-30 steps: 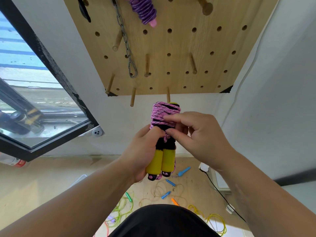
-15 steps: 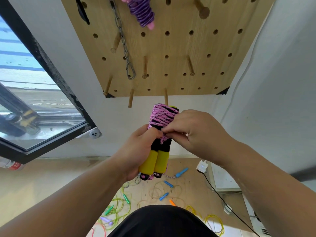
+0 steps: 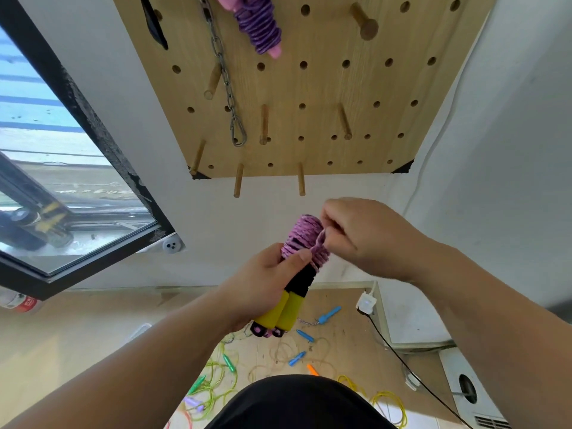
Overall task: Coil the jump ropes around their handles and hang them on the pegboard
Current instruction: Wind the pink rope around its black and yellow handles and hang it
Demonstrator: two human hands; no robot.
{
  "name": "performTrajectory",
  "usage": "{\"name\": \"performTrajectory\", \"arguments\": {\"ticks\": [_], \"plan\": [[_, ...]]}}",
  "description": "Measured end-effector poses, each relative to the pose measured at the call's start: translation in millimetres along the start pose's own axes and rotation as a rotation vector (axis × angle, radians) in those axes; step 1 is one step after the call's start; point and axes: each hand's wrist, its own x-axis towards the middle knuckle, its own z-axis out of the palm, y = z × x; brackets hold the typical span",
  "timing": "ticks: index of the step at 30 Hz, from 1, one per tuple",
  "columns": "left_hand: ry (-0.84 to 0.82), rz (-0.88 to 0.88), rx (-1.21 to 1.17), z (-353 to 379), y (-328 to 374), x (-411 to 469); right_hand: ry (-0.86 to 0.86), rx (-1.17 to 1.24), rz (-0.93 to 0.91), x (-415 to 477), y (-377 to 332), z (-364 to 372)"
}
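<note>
The wound jump rope (image 3: 301, 239) sits between the left hand (image 3: 263, 283) and right hand (image 3: 365, 236), with the pegboard (image 3: 309, 88) above them carrying a hung rope bundle (image 3: 260, 26) beside a chain (image 3: 224, 72), a window (image 3: 62, 196) to their left, and loose ropes (image 3: 216, 373) on the floor (image 3: 77, 329) below.

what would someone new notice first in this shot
The pink rope coiled round yellow-and-black handles at centre stands out, with the left hand gripping the handles and the right hand pinching a strand at the coil. Above it, the wooden pegboard carries a wound purple rope and a metal chain; loose ropes litter the floor below.
</note>
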Motion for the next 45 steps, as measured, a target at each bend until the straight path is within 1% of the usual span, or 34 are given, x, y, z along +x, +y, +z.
{"name": "performTrajectory", "arguments": {"ticks": [2,4,8,13,16,20,23,28,30,32,33,35,37,39,45], "plan": [[-0.039,0.034,0.196,-1,-2,1,-0.036,0.07,0.038,0,3,-3],[-0.053,0.072,0.306,-4,-3,3,-0.048,0.158,0.061,-1,-1,0],[0.003,0.073,0.287,-15,-3,8,0.062,0.353,0.111,0,-16,10],[-0.013,0.108,0.294,-42,-3,5,0.25,0.64,0.203,6,-41,28],[0.02,0.119,0.234,-64,-3,1,0.276,0.771,0.198,11,-57,34],[-0.015,0.141,0.144,-98,-6,-3,0.316,0.704,0.214,20,-74,37],[-0.046,0.162,0.119,-113,-8,-4,0.383,0.744,0.277,28,-85,41],[-0.002,0.135,0.151,-124,-14,4,0.415,0.709,0.349,39,-100,51],[-0.044,0.153,0.189,-125,-12,8,0.407,0.692,0.352,41,-103,49],[-0.068,0.2,0.233,-122,-5,11,0.42,0.707,0.356,44,-102,44],[-0.055,0.234,0.258,-118,0,13,0.436,0.728,0.363,45,-100,42],[0.023,0.312,0.273,-107,9,17,0.466,0.743,0.379,49,-96,40],[0.11,0.386,0.238,-95,20,21,0.5,0.752,0.393,53,-89,37],[0.142,0.434,0.217,-83,31,26,0.541,0.795,0.4,56,-79,30],[0.182,0.593,0.261,-46,73,57,0.582,0.804,0.265,53,-35,-13]]}}
